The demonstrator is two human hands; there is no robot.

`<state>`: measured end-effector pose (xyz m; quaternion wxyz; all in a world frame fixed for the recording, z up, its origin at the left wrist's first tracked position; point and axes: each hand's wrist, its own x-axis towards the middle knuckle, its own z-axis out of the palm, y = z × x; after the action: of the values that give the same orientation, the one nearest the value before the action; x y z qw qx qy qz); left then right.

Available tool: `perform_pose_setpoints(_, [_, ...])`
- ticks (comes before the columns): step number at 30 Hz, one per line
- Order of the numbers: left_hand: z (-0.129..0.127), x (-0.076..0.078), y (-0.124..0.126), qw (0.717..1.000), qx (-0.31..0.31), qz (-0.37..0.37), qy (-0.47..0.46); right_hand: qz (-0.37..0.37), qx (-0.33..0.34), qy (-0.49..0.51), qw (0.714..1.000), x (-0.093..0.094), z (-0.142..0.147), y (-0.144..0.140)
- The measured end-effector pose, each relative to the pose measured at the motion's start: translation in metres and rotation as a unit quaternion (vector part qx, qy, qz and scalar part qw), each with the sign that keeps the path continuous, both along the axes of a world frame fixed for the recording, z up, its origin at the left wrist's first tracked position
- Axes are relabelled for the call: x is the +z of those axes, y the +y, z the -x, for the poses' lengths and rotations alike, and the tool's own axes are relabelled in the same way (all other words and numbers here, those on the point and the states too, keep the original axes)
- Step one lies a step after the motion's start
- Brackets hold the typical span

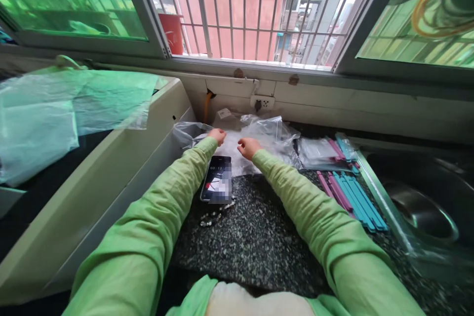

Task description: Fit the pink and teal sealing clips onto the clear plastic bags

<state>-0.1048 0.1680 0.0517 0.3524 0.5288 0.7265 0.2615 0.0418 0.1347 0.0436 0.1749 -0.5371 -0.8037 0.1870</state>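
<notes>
Both my hands reach forward over a heap of clear plastic bags [272,131] at the back of the counter, facing each other with a small gap. My left hand [217,136] has its fingers curled together, beside a crumpled clear bag [190,133]. Across from it, my right hand [249,147] is closed with thumb and fingertips close together. See-through plastic lies around and under the fingers, so whatever they pinch cannot be made out. A phone [216,180] with a lit screen lies just below my left hand, and a beaded string [217,215] is by its lower edge.
Purple strips [335,190] and blue strips [359,200] lie on the dark speckled counter [255,237] at right, below flat clear packets [318,150]. A metal sink [418,202] is farther right. A pale raised ledge [111,168] borders the left. A wall socket [262,102] sits behind.
</notes>
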Motion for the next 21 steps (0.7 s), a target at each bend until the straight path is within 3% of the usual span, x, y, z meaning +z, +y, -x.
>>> perform_pose_setpoints(5, [0.002,-0.012,0.012,0.999,0.005,0.051,-0.001,0.057,-0.057,0.044,0.996,-0.019,0.017,0.023])
perform_pose_setpoints(11, [0.004,-0.014,0.014,0.998,0.003,0.062,-0.017,0.113,-0.075,0.089,0.987,-0.027,0.020,0.028])
perform_pose_setpoints(15, [0.006,-0.008,0.007,0.999,0.000,0.045,-0.023,0.114,-0.073,0.107,0.985,-0.026,0.021,0.026])
perform_pose_setpoints(21, [0.000,0.016,-0.016,0.999,-0.021,-0.022,-0.014,0.056,-0.066,0.114,0.990,-0.015,0.016,0.014])
